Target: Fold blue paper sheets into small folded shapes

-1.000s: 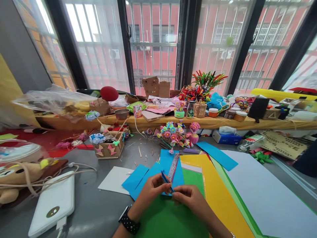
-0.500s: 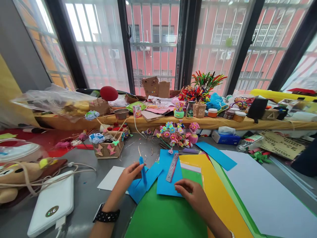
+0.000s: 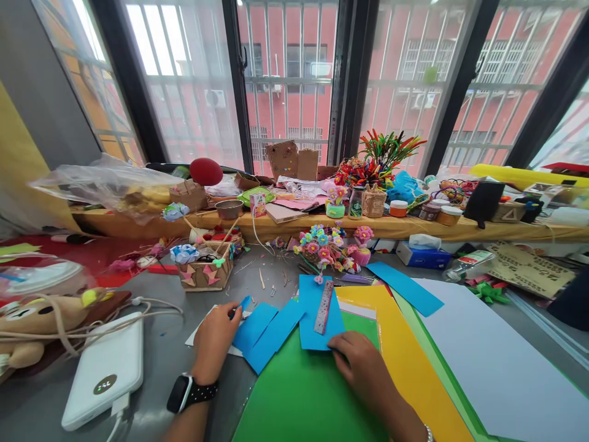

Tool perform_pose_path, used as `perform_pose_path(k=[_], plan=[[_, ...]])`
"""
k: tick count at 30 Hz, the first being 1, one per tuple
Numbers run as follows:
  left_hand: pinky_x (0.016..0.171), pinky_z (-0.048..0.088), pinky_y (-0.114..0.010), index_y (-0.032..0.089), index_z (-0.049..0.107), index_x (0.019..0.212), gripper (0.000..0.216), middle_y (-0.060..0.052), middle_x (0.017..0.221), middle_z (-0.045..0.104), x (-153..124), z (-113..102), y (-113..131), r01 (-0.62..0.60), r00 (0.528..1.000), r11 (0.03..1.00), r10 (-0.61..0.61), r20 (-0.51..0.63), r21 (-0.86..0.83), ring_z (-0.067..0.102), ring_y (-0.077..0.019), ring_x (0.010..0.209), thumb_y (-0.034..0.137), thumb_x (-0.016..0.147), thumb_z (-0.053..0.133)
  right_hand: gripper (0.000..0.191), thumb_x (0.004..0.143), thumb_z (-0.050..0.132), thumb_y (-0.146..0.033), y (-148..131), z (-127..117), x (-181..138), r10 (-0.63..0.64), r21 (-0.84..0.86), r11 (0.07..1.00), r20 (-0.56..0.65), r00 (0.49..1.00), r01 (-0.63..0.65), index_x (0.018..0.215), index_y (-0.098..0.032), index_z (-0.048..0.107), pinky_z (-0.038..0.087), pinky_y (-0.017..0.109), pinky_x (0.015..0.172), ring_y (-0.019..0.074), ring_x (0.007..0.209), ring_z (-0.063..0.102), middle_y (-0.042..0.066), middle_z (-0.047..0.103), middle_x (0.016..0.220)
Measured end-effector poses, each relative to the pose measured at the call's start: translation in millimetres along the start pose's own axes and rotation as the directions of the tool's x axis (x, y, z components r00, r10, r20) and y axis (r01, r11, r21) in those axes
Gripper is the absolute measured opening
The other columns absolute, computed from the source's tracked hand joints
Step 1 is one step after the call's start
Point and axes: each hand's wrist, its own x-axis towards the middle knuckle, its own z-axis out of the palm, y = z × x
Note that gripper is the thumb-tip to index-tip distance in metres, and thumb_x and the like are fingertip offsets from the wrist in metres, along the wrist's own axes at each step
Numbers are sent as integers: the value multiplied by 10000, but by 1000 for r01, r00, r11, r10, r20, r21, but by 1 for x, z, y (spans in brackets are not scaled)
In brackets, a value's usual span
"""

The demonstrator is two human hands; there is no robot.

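Blue sheet (image 3: 307, 313) with ruler (image 3: 324, 307) on it sits centre, on the green paper (image 3: 299, 399). My right hand (image 3: 363, 368) touches its near edge, grip unclear. Left hand (image 3: 214, 339), further left, clamped on small blue piece (image 3: 244, 303).

Craft room: paper flowers (image 3: 324, 248), coloured sheets (image 3: 405, 362)

Blue sheet (image 3: 308, 319) is laid flat on the tabletop (image 3: 184, 380), with a metal ruler (image 3: 324, 307) placed lengthwise on it. Its near right corner is pressed by the right hand (image 3: 363, 368), fingertips down. Left of the sheet, a small blue item (image 3: 245, 302) is pinched in the left hand (image 3: 214, 337); the item can't be identified. Blue strips (image 3: 267, 334) are fanned just left of the sheet. Green sheet (image 3: 304, 399) is tucked under its near edge, and yellow sheet (image 3: 396, 350) is seen to its right.
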Motion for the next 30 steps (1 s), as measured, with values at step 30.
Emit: perform_pose_path(k=[30], plan=[[755,393,-334,183,627,856,176,-85,904,633,-9,9,17,-321,946,947,321,-55,-2,560,-248,892,217,757,486,97,735,591,-180,-4,-5,-1,107,154,982,7,994,-107,810,-171,652,392,405,770,254,822,557,81,654,851]])
